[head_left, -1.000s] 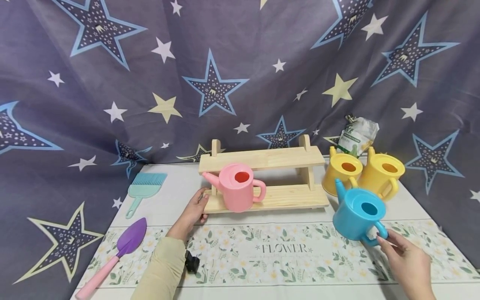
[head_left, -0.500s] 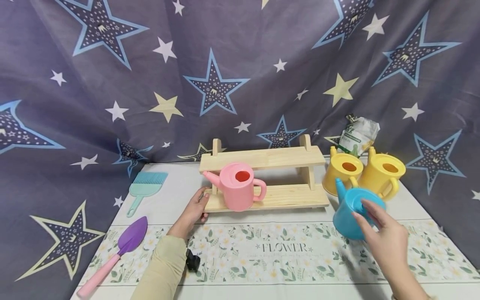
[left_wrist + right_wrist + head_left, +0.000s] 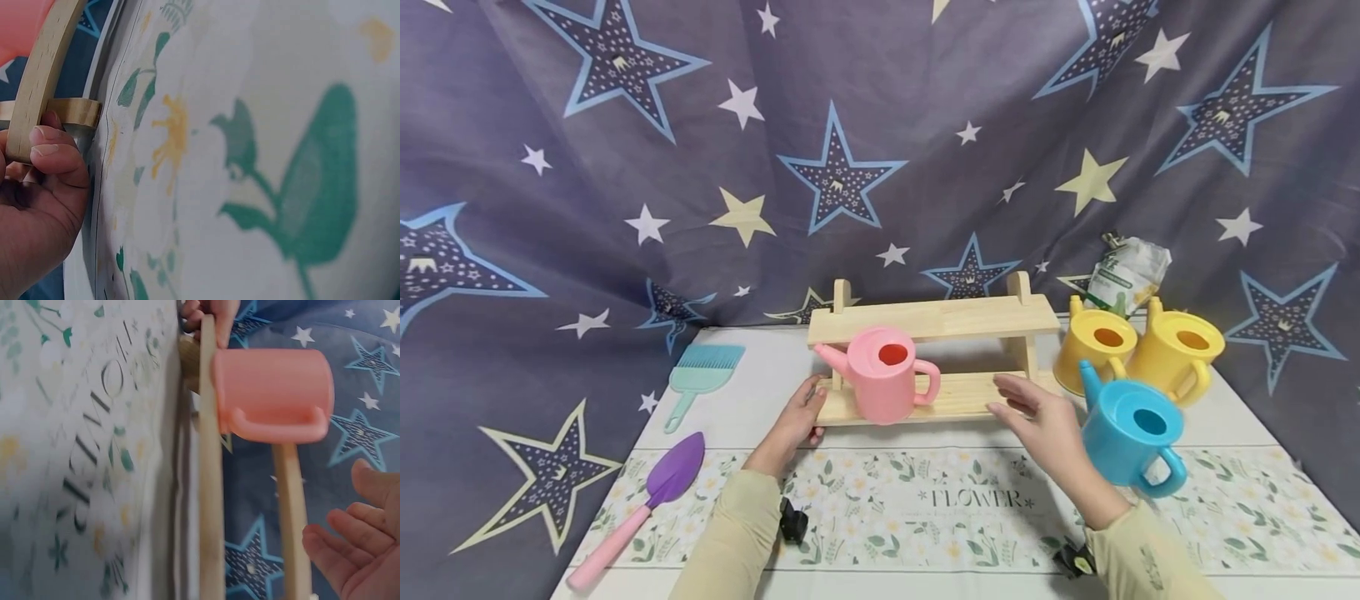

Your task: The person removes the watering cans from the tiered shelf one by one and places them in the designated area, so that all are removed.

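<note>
A two-tier wooden shelf [image 3: 940, 319] stands at the back middle, with a pink watering can [image 3: 886, 387] upright on its lower board, towards the left. My left hand [image 3: 793, 421] pinches the left end of that board; the left wrist view shows thumb and fingers [image 3: 59, 156] around the wood. Over the right part of the lower board hovers my right hand [image 3: 1041, 421], fingers loosely spread, holding nothing. In the right wrist view its fingers [image 3: 350, 540] point towards the shelf. The blue watering can [image 3: 1127, 442] stands just right of that hand, handle towards the front.
Two yellow watering cans [image 3: 1093, 346] stand behind the blue one, right of the shelf. A white printed bag [image 3: 1127, 273] leans at the back. On the left lie a teal brush [image 3: 700, 375] and a purple trowel [image 3: 676, 473] with a pink handle.
My right hand has left the blue watering can, first passing over it, then moving left to the lower board. My left hand keeps its grip on the shelf.
</note>
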Tool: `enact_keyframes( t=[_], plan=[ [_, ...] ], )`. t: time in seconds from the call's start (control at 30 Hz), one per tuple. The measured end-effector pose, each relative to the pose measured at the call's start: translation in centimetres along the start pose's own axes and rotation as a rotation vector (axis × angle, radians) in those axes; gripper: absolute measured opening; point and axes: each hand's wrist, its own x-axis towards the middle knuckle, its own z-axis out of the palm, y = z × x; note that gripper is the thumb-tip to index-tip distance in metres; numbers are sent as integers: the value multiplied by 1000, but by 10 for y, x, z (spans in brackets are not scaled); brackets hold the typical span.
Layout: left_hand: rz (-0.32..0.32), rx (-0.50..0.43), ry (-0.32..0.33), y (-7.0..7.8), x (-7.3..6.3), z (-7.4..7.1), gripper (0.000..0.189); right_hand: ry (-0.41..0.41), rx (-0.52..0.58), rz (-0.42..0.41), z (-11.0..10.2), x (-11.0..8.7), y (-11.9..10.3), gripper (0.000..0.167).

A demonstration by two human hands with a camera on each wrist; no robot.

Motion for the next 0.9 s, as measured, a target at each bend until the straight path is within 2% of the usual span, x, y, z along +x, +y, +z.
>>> enact_keyframes(
  t=[0.2,0.47,0.7,0.9],
  plan=[
    [-19,-3,6,0,1,1,51,-84,104,6,30,18,-4,42],
    [-18,-6,12,0,2,2,54,-128,150,-80,59,34,-9,44],
    [-41,-14,10,-2,2,3,55,-114,186,-125,69,36,-10,42],
    [-29,-11,9,-1,0,2,55,-109,146,-104,71,37,-12,34]
  ],
)
